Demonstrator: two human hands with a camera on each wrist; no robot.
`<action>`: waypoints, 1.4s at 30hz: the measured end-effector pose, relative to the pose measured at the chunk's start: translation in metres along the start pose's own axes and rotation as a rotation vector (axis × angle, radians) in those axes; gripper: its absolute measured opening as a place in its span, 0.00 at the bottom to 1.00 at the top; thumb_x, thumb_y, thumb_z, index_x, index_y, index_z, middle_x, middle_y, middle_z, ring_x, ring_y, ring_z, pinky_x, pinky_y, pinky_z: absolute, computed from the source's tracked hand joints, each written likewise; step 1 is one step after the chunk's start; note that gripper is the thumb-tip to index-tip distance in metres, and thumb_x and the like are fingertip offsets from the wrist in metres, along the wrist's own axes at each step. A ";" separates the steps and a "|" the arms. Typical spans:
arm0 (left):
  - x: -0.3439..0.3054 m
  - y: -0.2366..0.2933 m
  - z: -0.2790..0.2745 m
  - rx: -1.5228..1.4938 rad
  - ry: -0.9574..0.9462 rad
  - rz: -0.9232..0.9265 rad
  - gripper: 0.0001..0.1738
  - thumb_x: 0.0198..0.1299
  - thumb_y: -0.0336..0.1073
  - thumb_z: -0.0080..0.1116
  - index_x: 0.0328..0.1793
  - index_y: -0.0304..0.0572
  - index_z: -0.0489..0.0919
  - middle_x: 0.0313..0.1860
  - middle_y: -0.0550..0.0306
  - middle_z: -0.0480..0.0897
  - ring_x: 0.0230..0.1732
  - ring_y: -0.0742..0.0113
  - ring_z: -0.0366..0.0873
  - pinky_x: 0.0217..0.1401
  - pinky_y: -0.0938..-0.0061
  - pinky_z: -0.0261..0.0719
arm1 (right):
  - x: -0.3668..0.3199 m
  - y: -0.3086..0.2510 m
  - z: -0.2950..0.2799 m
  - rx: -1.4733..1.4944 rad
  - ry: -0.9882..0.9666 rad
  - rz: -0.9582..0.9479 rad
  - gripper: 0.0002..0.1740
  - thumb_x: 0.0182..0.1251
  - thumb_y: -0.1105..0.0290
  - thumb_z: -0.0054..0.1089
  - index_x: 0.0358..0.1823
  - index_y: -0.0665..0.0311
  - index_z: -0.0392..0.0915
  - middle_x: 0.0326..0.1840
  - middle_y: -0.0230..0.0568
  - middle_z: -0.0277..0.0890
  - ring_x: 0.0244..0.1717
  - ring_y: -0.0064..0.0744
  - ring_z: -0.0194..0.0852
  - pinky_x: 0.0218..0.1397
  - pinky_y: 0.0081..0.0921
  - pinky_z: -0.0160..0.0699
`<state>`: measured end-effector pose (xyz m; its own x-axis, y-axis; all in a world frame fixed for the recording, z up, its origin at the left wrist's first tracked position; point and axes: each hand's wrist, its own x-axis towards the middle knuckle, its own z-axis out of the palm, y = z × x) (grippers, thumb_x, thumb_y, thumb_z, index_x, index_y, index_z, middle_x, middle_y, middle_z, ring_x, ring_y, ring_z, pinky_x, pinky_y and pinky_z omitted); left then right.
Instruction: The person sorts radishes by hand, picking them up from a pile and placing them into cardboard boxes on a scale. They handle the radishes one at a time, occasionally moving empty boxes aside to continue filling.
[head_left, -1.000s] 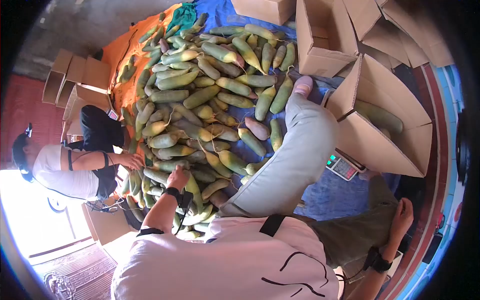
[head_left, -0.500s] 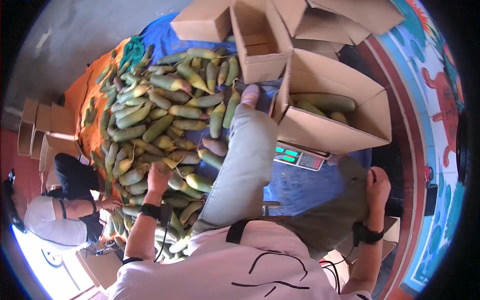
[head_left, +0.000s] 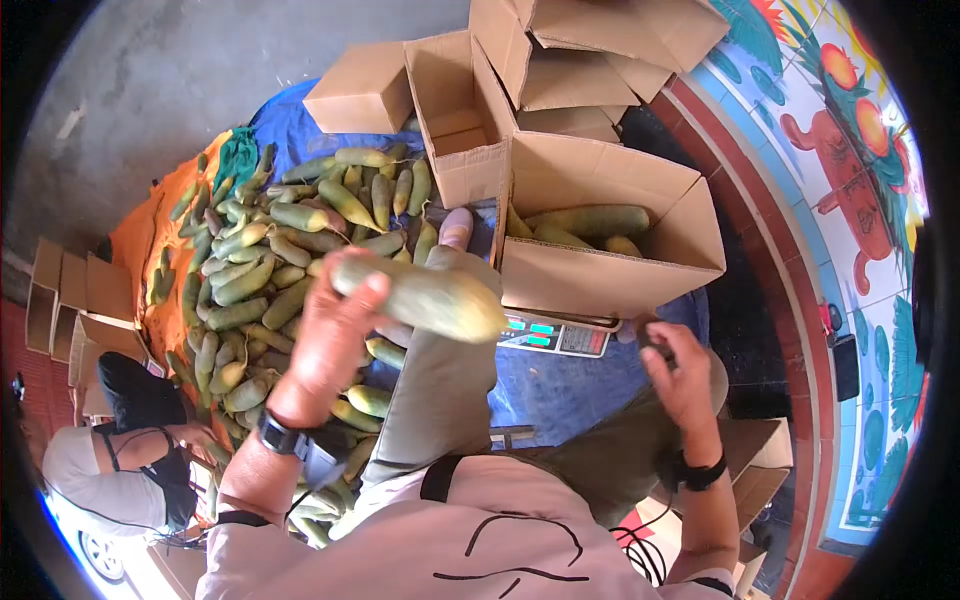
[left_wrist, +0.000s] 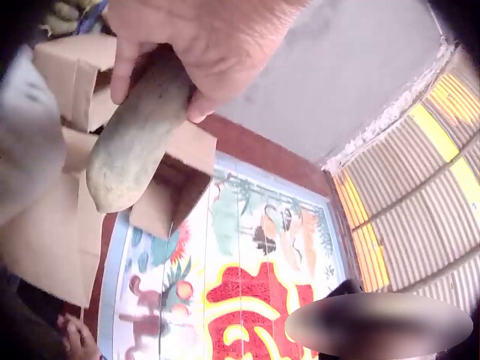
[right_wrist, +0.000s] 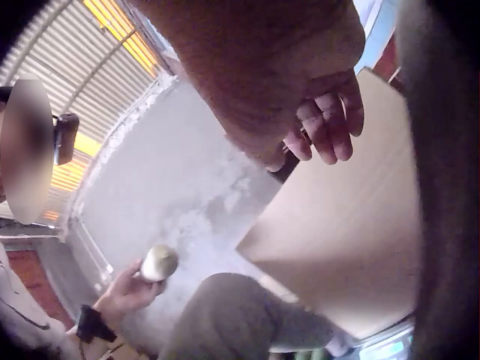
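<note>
My left hand (head_left: 325, 335) grips a large green radish (head_left: 425, 295) with a yellowish tip, raised above my left knee. In the left wrist view the thumb and fingers of that hand (left_wrist: 202, 45) lie on both sides of the radish (left_wrist: 139, 139). My right hand (head_left: 685, 375) is held over the other knee, fingers loosely bent with nothing in them. An open cardboard box (head_left: 610, 275) holding several radishes (head_left: 590, 218) stands on a scale (head_left: 555, 336) with a lit display. The right wrist view shows my right hand (right_wrist: 326, 120) near the box's side (right_wrist: 345, 217).
A pile of radishes (head_left: 240, 285) covers the blue and orange sheets at the left. Other cardboard boxes (head_left: 455, 110) stand at the top, with stacked ones (head_left: 580, 60) beside them. Another person (head_left: 120, 470) sits at the far left. A painted tile wall (head_left: 870, 200) lies at the right.
My left hand has come up from the pile with a radish and moved right. My right hand has shifted off the knee, its fingers spreading. The view has turned toward the boxes.
</note>
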<state>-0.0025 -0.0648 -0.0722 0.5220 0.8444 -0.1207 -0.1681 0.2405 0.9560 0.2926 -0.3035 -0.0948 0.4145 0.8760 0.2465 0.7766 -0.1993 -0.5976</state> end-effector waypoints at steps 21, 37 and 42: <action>-0.007 -0.061 -0.052 0.158 0.073 -0.033 0.17 0.67 0.41 0.44 0.56 0.38 0.66 0.44 0.49 0.78 0.44 0.64 0.78 0.48 0.72 0.76 | 0.076 -0.026 -0.002 0.177 0.146 0.058 0.23 0.61 0.71 0.53 0.59 0.65 0.66 0.54 0.44 0.71 0.54 0.31 0.68 0.58 0.27 0.64; -0.054 -0.207 -0.232 1.134 0.234 -0.201 0.10 0.59 0.36 0.51 0.39 0.35 0.75 0.36 0.51 0.81 0.38 0.59 0.79 0.41 0.74 0.76 | 0.029 0.076 -0.032 -0.406 0.149 -0.022 0.08 0.65 0.76 0.48 0.41 0.71 0.73 0.40 0.47 0.74 0.42 0.43 0.74 0.48 0.29 0.70; -0.057 -0.282 -0.257 1.445 -0.019 -0.600 0.17 0.58 0.40 0.50 0.49 0.38 0.76 0.50 0.46 0.75 0.53 0.47 0.71 0.56 0.60 0.70 | -0.014 0.089 -0.035 -0.428 0.089 0.150 0.07 0.64 0.77 0.49 0.40 0.70 0.74 0.39 0.48 0.73 0.41 0.44 0.74 0.45 0.30 0.72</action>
<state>-0.1998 -0.0583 -0.4040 0.2280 0.7886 -0.5711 0.9693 -0.1286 0.2094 0.3723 -0.3490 -0.1252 0.5618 0.7862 0.2572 0.8232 -0.5008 -0.2674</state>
